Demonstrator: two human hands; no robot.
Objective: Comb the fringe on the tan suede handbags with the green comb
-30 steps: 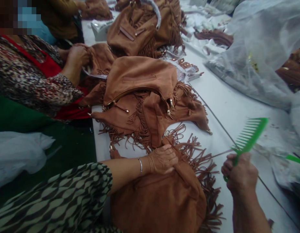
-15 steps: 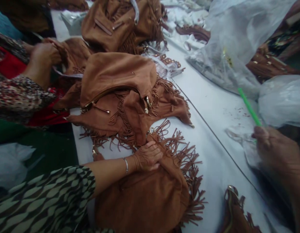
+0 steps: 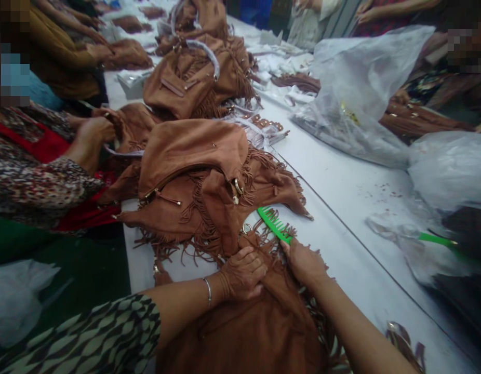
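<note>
Your right hand [image 3: 306,265] grasps one end of a toothed green plastic comb [image 3: 275,227] amid brown fringe [image 3: 290,231], at one o'clock from your left hand [image 3: 244,272], which clasps a brown suede-like bag [image 3: 259,335] spread toward six o'clock on the white table [image 3: 342,244]. The bag should handle soft and limp, best held at its gathered edge; the comb, stiff and light, by its end.

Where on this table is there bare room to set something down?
On the white tabletop, between the brown fringed suede-like bags and the crumpled translucent plastic bag; also right of the right hand. Crowded: ahead of the left hand, where bags overlap.
</note>
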